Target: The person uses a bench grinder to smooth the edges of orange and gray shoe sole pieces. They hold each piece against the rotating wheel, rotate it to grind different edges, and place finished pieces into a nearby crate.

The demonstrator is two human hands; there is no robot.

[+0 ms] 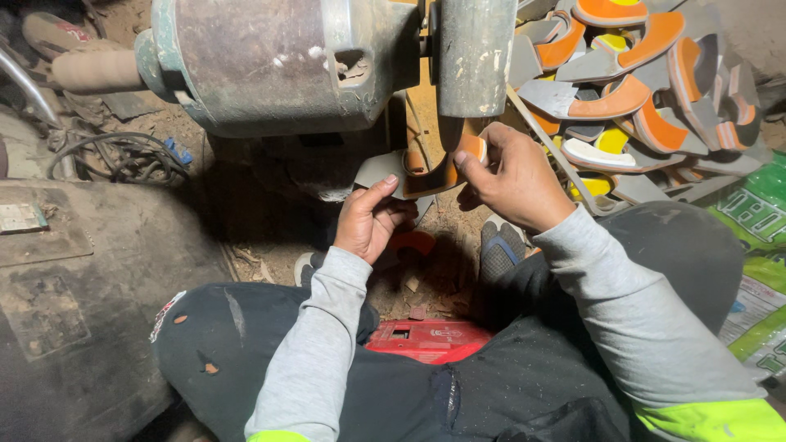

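Orange-and-grey foam sole piece, curved like a heel cut-out [426, 172], sits between both my hands right under the grey cylindrical grinding wheel [473, 57] of the worn metal bench motor [270, 61]. I see my right hand [512, 176] pinching the orange end, fingers [468, 160] narrow and closed on the edge, so that the rim meets the wheel from below. My left hand [370, 219] grips the grey end with thumb up and fingers curled shut, steadying the piece against twisting. I judge the two-handed hold is there to keep the soft foam flat to the wheel. Heaped to the right is a pile of similar orange, grey and yellow foam soles [639, 90], within arm's reach. Down between my knees lies a red plastic box [427, 340] on the dirt floor [426, 229], near the sandalled foot [499, 250]
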